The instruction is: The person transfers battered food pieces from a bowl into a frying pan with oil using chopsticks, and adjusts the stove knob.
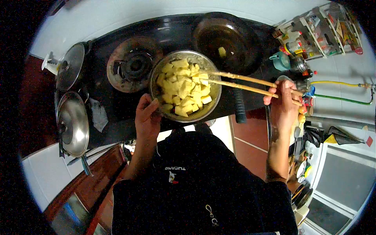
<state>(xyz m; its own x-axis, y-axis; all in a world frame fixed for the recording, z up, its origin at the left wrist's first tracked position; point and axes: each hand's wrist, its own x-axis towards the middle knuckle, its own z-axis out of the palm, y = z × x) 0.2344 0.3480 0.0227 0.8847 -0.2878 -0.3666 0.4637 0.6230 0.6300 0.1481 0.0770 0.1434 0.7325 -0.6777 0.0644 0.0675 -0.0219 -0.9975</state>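
Note:
My left hand (149, 115) grips the near left rim of a round metal bowl (216, 94), holding it over the stove. Pale yellow cubes, which look like tofu (184, 88), fill the bowl. In my right hand (284, 98) is a pair of wooden chopsticks (243, 83), whose tips reach among the cubes at the bowl's right side. Behind and to the right of the bowl sits a dark wok (243, 43), its black handle (240, 105) pointing toward me. One yellow cube (222, 52) and a tiny pale bit lie in the wok.
An unoccupied gas burner (135, 64) is left of the bowl. Two pan lids, one glass (71, 66) and one metal (74, 123), stand at the far left beside a crumpled cloth (98, 113). Seasoning bottles (293, 47) and a teal cup (279, 60) crowd the back right.

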